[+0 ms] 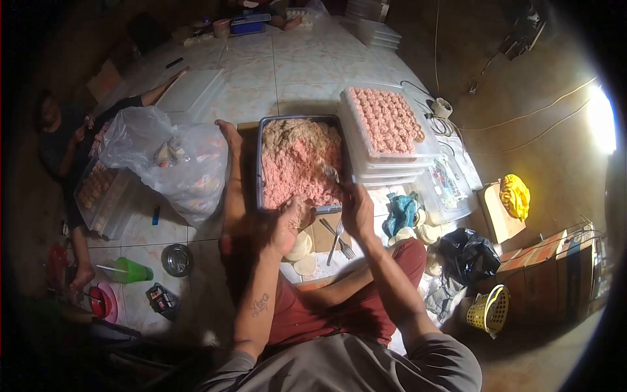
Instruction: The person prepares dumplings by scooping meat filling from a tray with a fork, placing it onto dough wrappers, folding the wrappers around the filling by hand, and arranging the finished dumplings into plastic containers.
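One tightly curled right-hand grip (357, 208) holds a utensil (332, 174).

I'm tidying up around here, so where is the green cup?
In the head view, the green cup is on the tiled floor toward the left, just left of the round dark dish.

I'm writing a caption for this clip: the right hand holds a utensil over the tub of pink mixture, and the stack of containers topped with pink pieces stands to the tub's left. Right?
Not quite: the stack of containers topped with pink pieces stands to the right of the tub, as the head view shows. The right hand does hold a utensil over the pink mixture.
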`<state>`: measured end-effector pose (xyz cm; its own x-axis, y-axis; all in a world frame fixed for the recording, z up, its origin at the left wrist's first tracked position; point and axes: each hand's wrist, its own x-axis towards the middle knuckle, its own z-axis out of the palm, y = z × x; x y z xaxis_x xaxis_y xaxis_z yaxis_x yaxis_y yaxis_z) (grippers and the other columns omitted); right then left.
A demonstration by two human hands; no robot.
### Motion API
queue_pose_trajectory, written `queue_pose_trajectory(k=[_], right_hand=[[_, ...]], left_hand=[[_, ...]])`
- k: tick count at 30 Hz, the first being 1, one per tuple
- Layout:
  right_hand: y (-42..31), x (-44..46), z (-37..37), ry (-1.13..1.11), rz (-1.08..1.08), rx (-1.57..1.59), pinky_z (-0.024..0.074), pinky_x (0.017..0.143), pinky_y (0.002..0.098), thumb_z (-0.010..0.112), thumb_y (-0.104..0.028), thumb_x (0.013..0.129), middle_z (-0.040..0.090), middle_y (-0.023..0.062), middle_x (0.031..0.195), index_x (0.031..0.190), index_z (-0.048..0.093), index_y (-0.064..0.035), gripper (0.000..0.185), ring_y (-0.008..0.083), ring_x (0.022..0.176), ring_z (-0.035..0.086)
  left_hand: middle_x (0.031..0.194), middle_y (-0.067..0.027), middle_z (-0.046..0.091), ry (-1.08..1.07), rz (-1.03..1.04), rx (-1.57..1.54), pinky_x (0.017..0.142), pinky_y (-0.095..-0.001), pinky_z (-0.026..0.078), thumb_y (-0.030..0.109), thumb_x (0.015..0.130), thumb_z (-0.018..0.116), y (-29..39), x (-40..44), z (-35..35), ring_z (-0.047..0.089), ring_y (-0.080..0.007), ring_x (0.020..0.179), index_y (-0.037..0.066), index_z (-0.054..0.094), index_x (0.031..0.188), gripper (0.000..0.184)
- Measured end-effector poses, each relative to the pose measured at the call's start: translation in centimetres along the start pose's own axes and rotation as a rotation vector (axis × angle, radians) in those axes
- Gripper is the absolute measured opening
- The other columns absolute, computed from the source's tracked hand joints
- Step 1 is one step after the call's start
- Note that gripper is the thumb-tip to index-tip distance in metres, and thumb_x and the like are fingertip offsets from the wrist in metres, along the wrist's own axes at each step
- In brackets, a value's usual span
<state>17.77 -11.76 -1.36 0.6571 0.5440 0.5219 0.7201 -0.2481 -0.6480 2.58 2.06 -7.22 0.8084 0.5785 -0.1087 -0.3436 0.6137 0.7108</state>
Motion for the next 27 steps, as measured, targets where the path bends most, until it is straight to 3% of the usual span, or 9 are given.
queue_pose_trajectory(k=[4,6,8,11,12,15,16,18,27], right_hand=[[4.1,1.9,-0.3,-0.479,0.131,-0.44,0.0528,0.07,0.0547,0.055,-0.01,0.094,0.064,0.0292,0.098,0.113,0.056,-0.0017,0.021,0.0489,0.086,0.064],[2.3,1.7,-0.7,-0.411,0.06,-0.33,0.0531,0.07,0.0553,0.055,-0.009,0.093,0.065,0.0299,0.095,0.114,0.056,-0.0018,0.022,0.0499,0.086,0.064],[0.2,-1.0,-0.7,-0.129,-0.101,-0.115,0.053,0.073,0.0546,0.053,-0.005,0.091,0.062,0.0304,0.097,0.115,0.059,-0.0017,0.025,0.0502,0.089,0.063],[-3.3,-6.0,-0.1,-0.299,-0.078,0.089,0.0515,0.08,0.0533,0.052,0.0,0.089,0.06,0.03,0.109,0.123,0.061,-0.0056,0.036,0.0491,0.096,0.062],[-4.7,-7.0,0.0,-0.509,0.007,0.037,0.0524,0.079,0.0525,0.053,-0.001,0.089,0.062,0.0285,0.107,0.118,0.063,-0.0064,0.031,0.0476,0.096,0.063],[-6.7,-5.7,-3.7,-0.614,0.113,0.012,0.0526,0.074,0.0524,0.053,-0.004,0.092,0.063,0.0252,0.092,0.114,0.066,-0.0065,0.026,0.0479,0.088,0.063],[-6.3,-5.8,-3.5,-0.527,0.059,-0.022,0.0512,0.073,0.0468,0.056,-0.003,0.092,0.065,0.0175,0.089,0.109,0.069,-0.0029,0.022,0.0401,0.088,0.062],[-5.8,-6.4,-2.6,-0.503,-0.016,0.021,0.0548,0.069,0.0492,0.054,-0.006,0.092,0.064,0.0214,0.1,0.115,0.066,-0.0081,0.026,0.0434,0.084,0.065],[-4.3,-5.3,-4.4,-0.684,-0.103,-0.164,0.058,0.072,0.0465,0.057,-0.006,0.088,0.064,0.0207,0.112,0.123,0.068,-0.0149,0.038,0.0411,0.089,0.068]], left_hand=[[0.135,-0.0215,0.062,-0.06,-0.153,-0.326,0.107,-0.0476,0.047,0.052,0.103,0.048,1.3,-0.9,0.6,0.06,-0.0345,0.125,-0.005,0.055,0.134,0.066],[0.14,-0.0226,0.058,-0.059,-0.019,-0.672,0.111,-0.0508,0.043,0.055,0.101,0.049,2.3,-1.4,1.1,0.056,-0.0349,0.13,-0.006,0.054,0.135,0.07],[0.144,-0.0235,0.054,-0.092,-0.011,-0.698,0.111,-0.0516,0.041,0.063,0.099,0.048,1.3,-1.8,-0.3,0.052,-0.0355,0.133,-0.005,0.053,0.137,0.078],[0.14,-0.0223,0.057,-0.032,-0.043,-0.555,0.109,-0.0488,0.042,0.073,0.096,0.04,-0.6,-1.9,0.2,0.056,-0.0356,0.127,-0.002,0.051,0.141,0.088],[0.139,-0.0218,0.057,-0.03,-0.072,-0.536,0.11,-0.0478,0.042,0.074,0.095,0.041,0.2,-2.6,1.4,0.056,-0.035,0.124,-0.003,0.048,0.144,0.091],[0.139,-0.0221,0.057,0.09,-0.03,-0.523,0.111,-0.0476,0.042,0.075,0.095,0.041,0.0,-2.7,1.2,0.056,-0.0346,0.126,-0.003,0.046,0.145,0.093],[0.14,-0.0222,0.057,0.076,-0.028,-0.52,0.112,-0.0474,0.042,0.075,0.095,0.042,-0.1,-3.2,0.9,0.055,-0.0348,0.127,-0.003,0.047,0.144,0.092],[0.141,-0.0223,0.056,0.066,-0.041,-0.521,0.112,-0.0473,0.041,0.075,0.095,0.042,-0.5,-3.8,0.6,0.055,-0.035,0.127,-0.003,0.047,0.144,0.092],[0.151,-0.0274,0.045,0.066,-0.179,-0.674,0.119,-0.0482,0.034,0.067,0.098,0.044,-0.4,-5.3,0.4,0.045,-0.0387,0.14,-0.01,0.04,0.146,0.091]])
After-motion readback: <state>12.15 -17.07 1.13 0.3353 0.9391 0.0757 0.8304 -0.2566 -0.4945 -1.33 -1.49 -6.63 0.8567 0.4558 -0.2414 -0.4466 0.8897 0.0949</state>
